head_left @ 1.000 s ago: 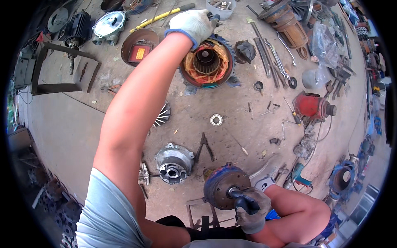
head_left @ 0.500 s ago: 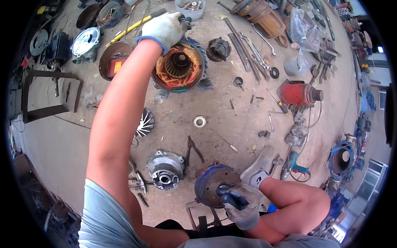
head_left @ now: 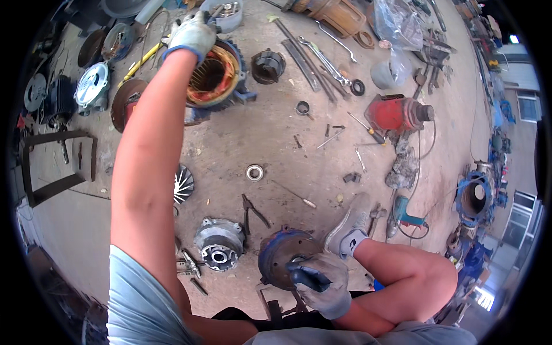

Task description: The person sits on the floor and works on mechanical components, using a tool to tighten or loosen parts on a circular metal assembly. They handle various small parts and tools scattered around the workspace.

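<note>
My left hand, in a pale glove with a blue cuff, reaches far out over the upper edge of a motor stator with copper-coloured windings. Its fingers look spread, with nothing visible in them. Under and beside it lies a yellow-handled tool. A clear tub of metal parts stands just beyond. My right hand, in a grey glove with dark finger pads, is closed at the centre of a round blue-rimmed motor end cover before me. What its curled fingers hold is hidden.
A second end cover, pliers, a bearing ring and a thin screwdriver lie on the floor. To the right are a red jack, spanners and a green power tool. A metal frame sits left.
The view has shifted, so floor items appear further left. My left hand has moved off the stator's top toward the tub and yellow handle, its fingers spreading. My right hand stays at the cover.
</note>
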`<state>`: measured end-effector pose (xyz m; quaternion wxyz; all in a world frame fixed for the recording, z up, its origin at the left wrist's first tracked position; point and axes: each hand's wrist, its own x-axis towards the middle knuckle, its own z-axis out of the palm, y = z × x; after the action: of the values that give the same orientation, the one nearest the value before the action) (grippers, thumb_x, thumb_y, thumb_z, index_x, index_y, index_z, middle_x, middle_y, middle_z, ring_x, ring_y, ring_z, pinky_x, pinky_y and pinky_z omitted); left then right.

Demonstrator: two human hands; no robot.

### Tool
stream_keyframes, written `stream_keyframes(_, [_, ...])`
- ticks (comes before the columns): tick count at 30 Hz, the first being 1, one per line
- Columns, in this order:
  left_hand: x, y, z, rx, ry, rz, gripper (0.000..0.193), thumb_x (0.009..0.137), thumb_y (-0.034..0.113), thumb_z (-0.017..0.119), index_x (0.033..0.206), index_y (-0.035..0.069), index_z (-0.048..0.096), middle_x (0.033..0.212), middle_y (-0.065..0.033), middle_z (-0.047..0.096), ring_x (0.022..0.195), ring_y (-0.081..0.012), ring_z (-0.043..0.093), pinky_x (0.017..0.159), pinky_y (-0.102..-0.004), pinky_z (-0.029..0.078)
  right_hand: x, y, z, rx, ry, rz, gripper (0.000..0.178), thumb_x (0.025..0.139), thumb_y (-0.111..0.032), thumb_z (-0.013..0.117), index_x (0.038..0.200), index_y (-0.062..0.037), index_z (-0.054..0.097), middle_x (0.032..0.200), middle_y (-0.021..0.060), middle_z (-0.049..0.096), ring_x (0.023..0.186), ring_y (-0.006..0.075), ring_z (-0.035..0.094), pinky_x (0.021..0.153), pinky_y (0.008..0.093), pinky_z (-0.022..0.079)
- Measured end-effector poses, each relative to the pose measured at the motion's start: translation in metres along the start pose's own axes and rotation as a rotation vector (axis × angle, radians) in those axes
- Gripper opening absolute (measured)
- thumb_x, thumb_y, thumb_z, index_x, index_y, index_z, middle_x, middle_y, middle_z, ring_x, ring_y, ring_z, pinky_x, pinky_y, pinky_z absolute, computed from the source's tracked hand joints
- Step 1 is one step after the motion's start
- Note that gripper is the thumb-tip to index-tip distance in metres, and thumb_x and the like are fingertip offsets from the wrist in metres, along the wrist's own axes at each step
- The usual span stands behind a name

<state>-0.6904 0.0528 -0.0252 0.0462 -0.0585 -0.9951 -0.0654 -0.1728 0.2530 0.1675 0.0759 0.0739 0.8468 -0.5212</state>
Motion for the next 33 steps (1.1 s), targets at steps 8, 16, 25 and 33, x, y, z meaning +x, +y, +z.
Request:
stream_keyframes(8, [-0.011, -0.045, -0.004, -0.712, 0.226, 0.315, 0.041, 0.108, 0.035, 0.05, 0.142, 0.013, 0.058, 0.143, -0.0222, 0.061, 0.134, -0.0436, 0.055, 0.113, -0.0491, 0.044, -0.003, -0.004, 0.012, 0.028, -0.096, -0.008, 0.036, 0.068, -0.019, 0.09, 0.099, -0.0078, 0.077, 0.084, 0.0127, 0.072, 0.077, 0.0336, 0.071, 0.069, 0.0413, 0.056])
stream_keyframes(16, [-0.163, -0.081, -0.107, -0.516, 0.095, 0.307, 0.046, 0.098, 0.017, 0.067, 0.142, 0.006, 0.059, 0.132, -0.0216, 0.066, 0.121, -0.0334, 0.066, 0.102, -0.0423, 0.051, -0.027, 0.002, 0.027, 0.088, 0.009, 0.069, 0.041, 0.088, -0.03, 0.077, 0.101, 0.0073, 0.068, 0.093, 0.0134, 0.067, 0.082, 0.0217, 0.066, 0.075, 0.0333, 0.054])
stream_keyframes(25, [-0.408, -0.112, -0.073, -0.316, -0.735, 0.602, 0.095, 0.075, 0.037, 0.087, 0.155, 0.008, 0.045, 0.149, -0.0244, 0.053, 0.136, -0.0435, 0.052, 0.113, -0.05, 0.044, -0.057, -0.008, 0.054, 0.038, 0.113, -0.011, 0.041, 0.086, -0.043, 0.075, 0.099, -0.0041, 0.075, 0.091, 0.0169, 0.073, 0.08, 0.0366, 0.07, 0.079, 0.0432, 0.053])
stream_keyframes(33, [-0.508, -0.095, -0.074, -0.188, -1.05, 0.825, 0.131, 0.052, 0.058, 0.096, 0.161, 0.018, 0.036, 0.162, -0.0214, 0.037, 0.149, -0.0501, 0.034, 0.118, -0.0662, 0.031, -0.084, 0.002, 0.056, -0.017, 0.086, -0.099, 0.057, 0.095, -0.046, 0.069, 0.111, 0.0082, 0.062, 0.098, 0.0188, 0.067, 0.086, 0.0279, 0.064, 0.082, 0.0395, 0.053])
